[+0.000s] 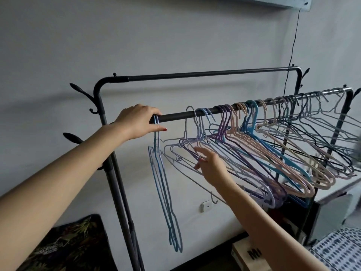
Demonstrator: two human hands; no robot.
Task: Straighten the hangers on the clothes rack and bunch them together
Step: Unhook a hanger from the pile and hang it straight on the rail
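A black clothes rack has a near rail [179,115] running from centre left up to the right. Two or three blue hangers [166,192] hang straight down, edge-on, at the rail's left end. My left hand [137,121] grips the rail there, over their hooks. To the right, several hangers [263,145] in lilac, purple, pink, blue and grey hang skewed and overlapping. My right hand [212,168] reaches into the leftmost of these, its fingers pinching a lilac hanger [188,148] at its shoulder.
A second, higher rail [205,74] runs behind. The rack's left post [115,173] carries coat hooks. A dark patterned cushion [66,247] lies at lower left, a cardboard box [248,253] on the floor, a patterned cloth [340,251] at lower right. A black cable [293,45] hangs down the wall.
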